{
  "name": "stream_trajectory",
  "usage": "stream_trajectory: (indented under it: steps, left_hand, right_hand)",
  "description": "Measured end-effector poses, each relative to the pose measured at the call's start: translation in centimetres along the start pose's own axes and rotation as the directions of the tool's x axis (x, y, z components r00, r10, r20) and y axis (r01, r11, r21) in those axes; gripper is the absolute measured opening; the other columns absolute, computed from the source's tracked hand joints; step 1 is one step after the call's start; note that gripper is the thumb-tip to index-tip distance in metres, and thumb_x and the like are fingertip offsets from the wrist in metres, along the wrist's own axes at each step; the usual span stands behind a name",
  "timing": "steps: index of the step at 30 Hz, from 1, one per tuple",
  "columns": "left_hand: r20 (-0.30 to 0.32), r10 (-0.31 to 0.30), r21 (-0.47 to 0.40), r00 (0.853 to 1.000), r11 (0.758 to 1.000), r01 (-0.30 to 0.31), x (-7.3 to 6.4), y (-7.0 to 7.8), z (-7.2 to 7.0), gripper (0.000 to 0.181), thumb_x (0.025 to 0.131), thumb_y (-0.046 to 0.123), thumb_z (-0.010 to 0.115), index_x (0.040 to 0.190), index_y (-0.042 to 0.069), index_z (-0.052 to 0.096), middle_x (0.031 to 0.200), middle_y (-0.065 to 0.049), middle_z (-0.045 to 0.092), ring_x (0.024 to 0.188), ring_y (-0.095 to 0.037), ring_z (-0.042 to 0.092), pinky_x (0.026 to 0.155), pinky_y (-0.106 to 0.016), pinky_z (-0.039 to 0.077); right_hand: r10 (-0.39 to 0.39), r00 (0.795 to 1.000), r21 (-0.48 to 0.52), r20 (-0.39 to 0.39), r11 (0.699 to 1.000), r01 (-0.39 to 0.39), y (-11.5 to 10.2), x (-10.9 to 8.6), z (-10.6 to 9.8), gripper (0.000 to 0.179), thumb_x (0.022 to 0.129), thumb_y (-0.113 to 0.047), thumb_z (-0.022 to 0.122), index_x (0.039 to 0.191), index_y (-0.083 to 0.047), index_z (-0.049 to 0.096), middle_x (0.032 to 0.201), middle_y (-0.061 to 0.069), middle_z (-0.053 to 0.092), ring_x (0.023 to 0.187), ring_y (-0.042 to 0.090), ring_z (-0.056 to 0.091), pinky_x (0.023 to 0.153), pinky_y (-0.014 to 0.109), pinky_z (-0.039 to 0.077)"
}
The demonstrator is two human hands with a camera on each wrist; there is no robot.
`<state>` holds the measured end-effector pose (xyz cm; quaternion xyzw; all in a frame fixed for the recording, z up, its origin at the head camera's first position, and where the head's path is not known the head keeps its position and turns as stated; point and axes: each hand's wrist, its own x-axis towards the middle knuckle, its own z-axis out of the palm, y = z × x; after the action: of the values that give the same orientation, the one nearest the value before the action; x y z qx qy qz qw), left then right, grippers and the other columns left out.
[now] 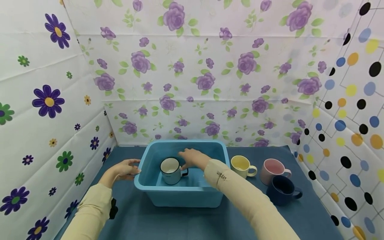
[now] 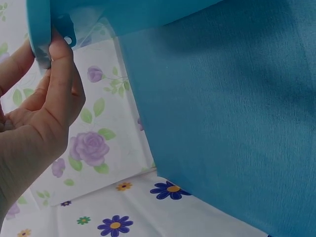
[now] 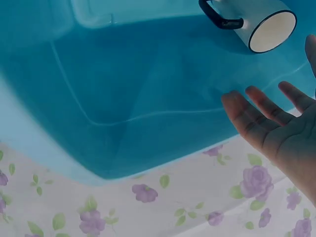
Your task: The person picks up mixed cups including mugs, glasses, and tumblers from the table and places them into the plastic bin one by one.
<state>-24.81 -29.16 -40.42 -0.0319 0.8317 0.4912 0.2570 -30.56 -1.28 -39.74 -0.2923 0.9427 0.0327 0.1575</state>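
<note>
A light blue plastic basin point(image 1: 183, 189) stands on the table, and a white enamel mug point(image 1: 170, 173) with a dark rim and black handle is upright inside it. My left hand point(image 1: 123, 169) holds the basin's left edge; the left wrist view shows thumb and fingers pinching the rim point(image 2: 40, 29). Over the basin, just right of the mug, is my right hand point(image 1: 194, 158). In the right wrist view its spread fingers point(image 3: 242, 111) hold nothing, and a gap separates them from the mug point(image 3: 256, 24).
Right of the basin stand a yellow mug point(image 1: 240, 166), a pink mug point(image 1: 272, 170) and a dark blue mug point(image 1: 281, 191). The pink and dark blue ones are close together. Patterned sheets point(image 1: 192, 83) wall the blue table point(image 1: 186, 223) at the back and both sides.
</note>
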Motion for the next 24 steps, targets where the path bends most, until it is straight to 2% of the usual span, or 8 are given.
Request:
stream_trajectory:
  steps: [6,16,20,24]
  left_hand:
    - [0.018,0.008,-0.019,1.000,1.000,-0.007,0.1,-0.2,0.0,0.068,0.094,0.006,0.054,0.146,-0.010,0.013,0.129,-0.030,0.049,0.101,-0.020,0.062,0.088,-0.043,0.053]
    - [0.005,-0.009,-0.009,1.000,1.000,0.009,-0.2,0.0,-0.2,0.067,0.095,0.007,0.054,0.146,-0.010,0.013,0.131,-0.032,0.046,0.107,-0.026,0.061,0.090,-0.045,0.052]
    - [0.011,-0.009,-0.005,1.000,1.000,0.009,-0.3,0.1,-0.1,0.068,0.095,0.007,0.054,0.146,-0.010,0.013,0.131,-0.032,0.046,0.106,-0.025,0.061,0.092,-0.047,0.051]
    - [0.014,-0.012,-0.003,1.000,1.000,0.012,-0.2,0.2,0.0,0.068,0.095,0.008,0.055,0.146,-0.010,0.013,0.132,-0.032,0.045,0.106,-0.025,0.060,0.091,-0.046,0.052]
  right_hand:
    - [-0.005,1.000,-0.017,-0.007,1.000,0.005,0.9,-1.0,-0.2,0.070,0.086,-0.043,0.064,0.146,-0.020,0.035,0.150,0.010,0.035,0.134,0.028,0.040,0.107,0.041,0.040]
    - [-0.026,1.000,-0.031,-0.015,0.999,0.026,1.5,-2.5,-0.9,0.071,0.086,-0.044,0.064,0.146,-0.019,0.035,0.149,0.010,0.036,0.132,0.028,0.043,0.105,0.042,0.041]
    - [-0.051,0.997,-0.009,-0.050,0.999,0.051,1.6,-3.4,-1.2,0.068,0.087,-0.043,0.063,0.145,-0.018,0.038,0.147,0.010,0.040,0.129,0.027,0.046,0.104,0.040,0.043]
    - [-0.086,0.989,0.026,-0.121,0.996,0.089,1.5,-4.4,-1.4,0.064,0.087,-0.040,0.064,0.142,-0.015,0.042,0.143,0.011,0.045,0.123,0.027,0.052,0.100,0.040,0.046]
